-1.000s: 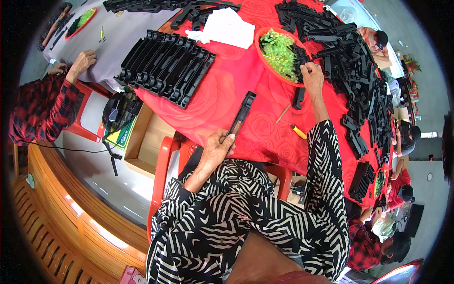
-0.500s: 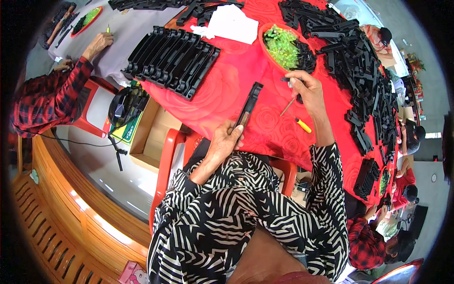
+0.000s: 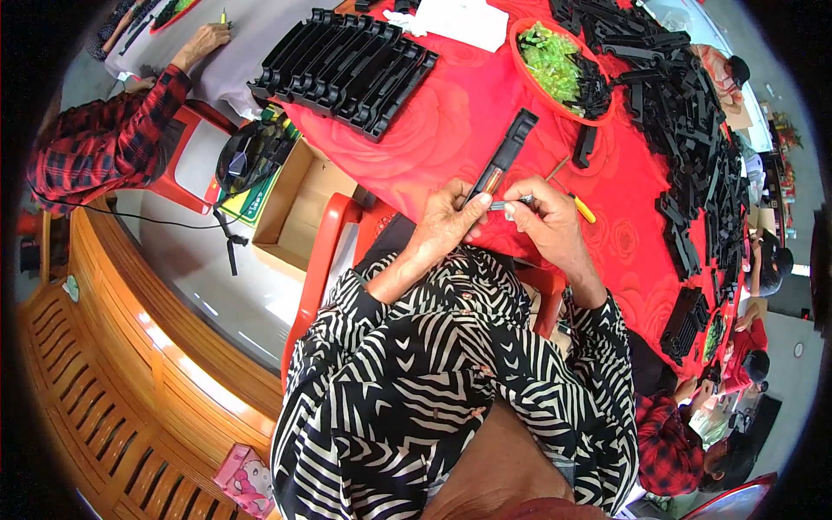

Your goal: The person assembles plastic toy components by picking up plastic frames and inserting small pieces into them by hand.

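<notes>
My left hand (image 3: 451, 224) is wrapped round the lower end of a long, narrow black plastic part (image 3: 511, 143), which slants up over the table and shows an orange-brown strip inside near my thumb. Close beside it, my right hand (image 3: 546, 217) pinches a small dark grey piece (image 3: 498, 206) against the part's lower end; fingers hide much of this piece. Lying just beyond my right hand are a yellow-handled tool (image 3: 583, 209) and a thin metal rod (image 3: 557, 168). A short black piece (image 3: 586, 147) rests below the red bowl (image 3: 520, 65).
The bowl holds green and black small parts. A row of black parts (image 3: 347, 69) lies at the table's left, and a heap of them (image 3: 685, 130) along the right. White paper (image 3: 464, 22) lies at the back. Other people sit at left and right. A cardboard box (image 3: 299, 199) stands left below.
My right hand has come down and left from near the bowl to the black part in my left hand, bringing a small dark piece. The view has shifted slightly.
</notes>
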`<state>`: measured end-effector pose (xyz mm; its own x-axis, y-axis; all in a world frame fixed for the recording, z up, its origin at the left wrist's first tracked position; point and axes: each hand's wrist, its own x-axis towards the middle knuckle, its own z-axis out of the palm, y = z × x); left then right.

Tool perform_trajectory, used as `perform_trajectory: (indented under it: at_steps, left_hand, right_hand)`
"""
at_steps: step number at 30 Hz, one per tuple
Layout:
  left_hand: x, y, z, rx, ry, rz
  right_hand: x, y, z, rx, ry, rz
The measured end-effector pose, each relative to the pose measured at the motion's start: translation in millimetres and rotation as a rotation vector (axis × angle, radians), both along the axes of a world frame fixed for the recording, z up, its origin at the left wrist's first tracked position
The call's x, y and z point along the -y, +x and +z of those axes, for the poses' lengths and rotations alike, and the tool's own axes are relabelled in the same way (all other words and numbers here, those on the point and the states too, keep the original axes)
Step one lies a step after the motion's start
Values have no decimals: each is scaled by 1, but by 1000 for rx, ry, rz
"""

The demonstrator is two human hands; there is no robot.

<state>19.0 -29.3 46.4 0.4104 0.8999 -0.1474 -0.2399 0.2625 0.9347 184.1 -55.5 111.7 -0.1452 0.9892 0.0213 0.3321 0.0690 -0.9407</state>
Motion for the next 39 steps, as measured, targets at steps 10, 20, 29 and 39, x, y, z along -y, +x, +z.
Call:
perform_trajectory:
  at_steps: [10, 20, 29, 39]
  left_hand:
    - [1, 2, 3, 190, -114, -48]
    - [3, 0, 9, 254, -105, -128]
    - [3, 0, 15, 176, -16, -75]
    - [6, 1, 8, 117, 17, -152]
  right_hand:
    - [15, -11, -2, -146, 123, -35]
    - [13, -13, -13, -230, 72, -47]
    - [15, -6, 2, 9, 233, 74]
    - [16, -11, 25, 392, 462, 117]
